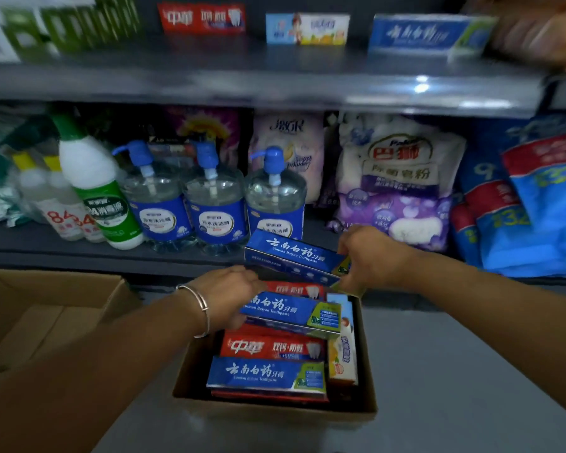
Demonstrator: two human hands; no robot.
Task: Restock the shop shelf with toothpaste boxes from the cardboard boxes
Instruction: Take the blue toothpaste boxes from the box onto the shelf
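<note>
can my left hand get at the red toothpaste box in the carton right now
Probably yes. The left hand grips a blue toothpaste box just above the red toothpaste box, whose face lies uncovered in the open carton; it must release the blue one first.

"Yunnan Baiyao Toothpaste" on raised blue toothpaste box (291, 255), centre frame; same on blue box beneath it (288, 310). "84" on white bottle (58, 217), left. "+50%" on red toothpaste box (272, 349), lower centre. "Powder" on pale bag (288, 152).
</note>
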